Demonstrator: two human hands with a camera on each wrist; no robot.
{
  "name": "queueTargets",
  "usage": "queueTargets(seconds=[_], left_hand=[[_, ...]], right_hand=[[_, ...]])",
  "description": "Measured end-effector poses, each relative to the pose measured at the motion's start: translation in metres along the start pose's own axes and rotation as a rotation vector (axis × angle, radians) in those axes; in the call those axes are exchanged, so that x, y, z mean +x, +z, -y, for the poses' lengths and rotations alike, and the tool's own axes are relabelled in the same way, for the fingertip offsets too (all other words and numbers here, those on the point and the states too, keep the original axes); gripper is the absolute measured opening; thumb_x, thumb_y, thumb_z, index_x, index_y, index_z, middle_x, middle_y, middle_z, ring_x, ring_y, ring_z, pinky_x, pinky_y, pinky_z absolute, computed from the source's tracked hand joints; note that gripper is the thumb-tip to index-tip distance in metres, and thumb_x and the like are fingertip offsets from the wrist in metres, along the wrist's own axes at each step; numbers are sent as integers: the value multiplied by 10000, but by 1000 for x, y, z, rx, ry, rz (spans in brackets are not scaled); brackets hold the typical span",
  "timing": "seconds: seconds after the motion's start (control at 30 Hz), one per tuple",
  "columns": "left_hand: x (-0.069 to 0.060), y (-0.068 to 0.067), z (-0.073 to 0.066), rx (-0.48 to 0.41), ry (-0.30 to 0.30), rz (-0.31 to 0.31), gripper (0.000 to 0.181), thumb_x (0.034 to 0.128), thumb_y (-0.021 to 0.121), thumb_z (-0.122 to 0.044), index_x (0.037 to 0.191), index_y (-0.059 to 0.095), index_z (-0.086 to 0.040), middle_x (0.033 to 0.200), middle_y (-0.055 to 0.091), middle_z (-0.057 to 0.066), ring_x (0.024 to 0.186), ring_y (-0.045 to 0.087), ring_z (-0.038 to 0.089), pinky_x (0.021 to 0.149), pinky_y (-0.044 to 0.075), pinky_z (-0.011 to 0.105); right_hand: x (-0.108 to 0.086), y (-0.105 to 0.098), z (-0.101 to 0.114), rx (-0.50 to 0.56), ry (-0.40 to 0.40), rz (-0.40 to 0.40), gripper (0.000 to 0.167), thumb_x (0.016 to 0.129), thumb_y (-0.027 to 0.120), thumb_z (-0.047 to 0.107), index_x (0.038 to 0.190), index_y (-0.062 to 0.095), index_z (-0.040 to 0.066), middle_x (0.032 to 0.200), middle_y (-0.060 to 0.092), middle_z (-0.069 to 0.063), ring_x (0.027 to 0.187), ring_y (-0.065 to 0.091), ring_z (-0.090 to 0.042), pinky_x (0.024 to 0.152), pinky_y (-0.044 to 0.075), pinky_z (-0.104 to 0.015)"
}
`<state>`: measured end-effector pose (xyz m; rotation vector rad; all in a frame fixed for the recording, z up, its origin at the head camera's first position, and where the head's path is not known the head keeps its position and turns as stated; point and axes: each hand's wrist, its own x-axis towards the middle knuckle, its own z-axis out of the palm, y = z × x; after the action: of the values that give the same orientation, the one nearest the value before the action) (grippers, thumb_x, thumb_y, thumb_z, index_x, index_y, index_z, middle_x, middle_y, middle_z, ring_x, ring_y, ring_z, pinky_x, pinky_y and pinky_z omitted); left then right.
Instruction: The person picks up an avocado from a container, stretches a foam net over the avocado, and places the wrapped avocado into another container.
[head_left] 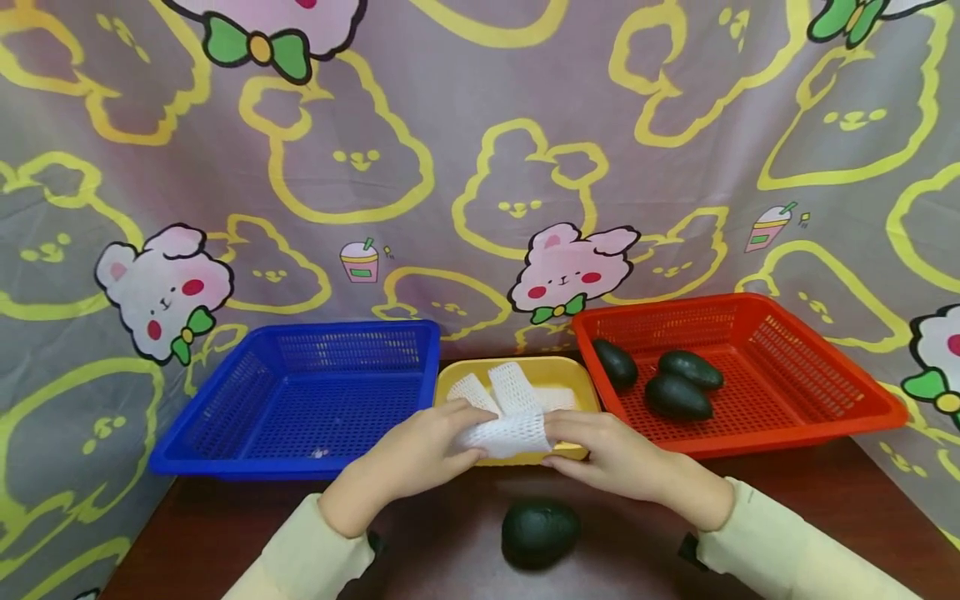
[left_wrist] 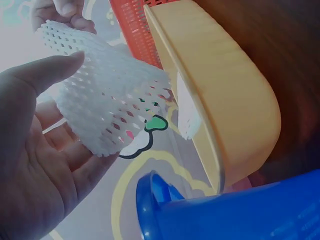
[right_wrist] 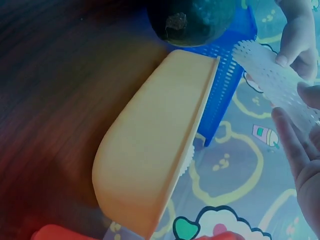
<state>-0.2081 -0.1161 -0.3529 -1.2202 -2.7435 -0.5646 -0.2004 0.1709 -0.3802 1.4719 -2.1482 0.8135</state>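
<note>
Both hands hold one white foam net sleeve (head_left: pixel 506 435) stretched sideways above the front of a yellow tray (head_left: pixel 558 367). My left hand (head_left: pixel 431 447) pinches its left end; in the left wrist view the thumb (left_wrist: pixel 55 72) lies on top with the fingers beneath. At the other end, my right hand (head_left: pixel 611 452) grips the net between thumb and fingers, as the right wrist view also shows. More foam net sleeves (head_left: pixel 512 385) lie in the tray behind it. On the table, nearer than the hands, sits a dark green avocado (head_left: pixel 538 533).
A blue basket (head_left: pixel 225 462) stands left of the tray, with a small whitish scrap (head_left: pixel 320 453) on its floor. To the right, a red basket (head_left: pixel 810 400) holds 3 dark green avocados (head_left: pixel 678 397). A patterned cloth (head_left: pixel 450 250) hangs behind the brown table (head_left: pixel 247 517).
</note>
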Motion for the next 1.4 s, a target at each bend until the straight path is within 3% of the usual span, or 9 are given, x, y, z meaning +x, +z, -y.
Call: queueTargets(seconds=[0.23,0.4,0.5,0.63,0.7,0.83,1.0,1.23,1.4], left_hand=[[-3,2,-1,-52,14,3,483,931,776,-256,1376,635,-131,1201,673,35,1004,628,158,895,540,385],[-3,0,-5,-154,47,-21,507,942,767,-269,1412,613,-154,1246,660,6,1094,637,158,933,533,368],[-1,-3,-8,-173,140,-68,430,974,725,-247,1383,638,-148,1281,658,1,1173,623,163,989,509,362],[5,-4,-14,-81,321,-119,333,1009,660,-156,1338,663,-105,1318,651,35,1247,590,177,1059,457,347],[8,-3,-16,-35,383,-132,324,1005,649,-103,1329,665,-89,1309,658,41,1247,592,179,1065,449,332],[10,-4,-19,24,439,-158,301,961,677,-18,1254,712,-77,1226,702,27,1177,630,170,1033,469,299],[14,-2,-21,75,492,-182,255,883,699,30,1099,760,-91,1105,721,11,1054,655,161,960,504,267],[15,1,-21,52,527,-175,184,820,627,36,888,654,-132,858,627,-55,794,569,106,714,472,211],[13,2,-19,-5,508,-106,181,803,598,33,851,603,-142,777,532,-75,700,466,48,654,399,173]], right_hand=[[2,3,-1,13,-55,-9,337,812,808,-45,1111,723,87,1092,721,-25,998,689,-156,945,524,-275],[1,5,-1,59,-58,16,147,967,719,94,1110,749,81,1114,736,-32,1044,692,-163,937,525,-266],[4,8,0,90,-67,26,165,992,695,150,1132,749,82,1134,738,-27,1070,689,-163,948,519,-264],[8,14,1,95,-100,29,182,924,760,60,1103,745,88,1087,735,-10,1024,687,-136,914,534,-259],[9,17,3,101,-91,40,197,883,786,20,1063,746,88,1041,729,5,973,678,-114,887,535,-234],[9,21,6,109,-61,62,166,869,798,16,1012,750,86,995,720,18,918,663,-97,857,534,-213],[8,23,8,87,-79,51,193,870,790,10,1048,764,81,1060,742,-37,983,693,-141,883,543,-245],[8,27,11,89,-119,46,325,800,813,-57,1109,760,27,1121,743,-95,1043,704,-189,893,539,-240],[5,29,12,101,-86,54,344,802,813,-54,1131,758,31,1144,742,-76,1064,700,-178,912,532,-246]])
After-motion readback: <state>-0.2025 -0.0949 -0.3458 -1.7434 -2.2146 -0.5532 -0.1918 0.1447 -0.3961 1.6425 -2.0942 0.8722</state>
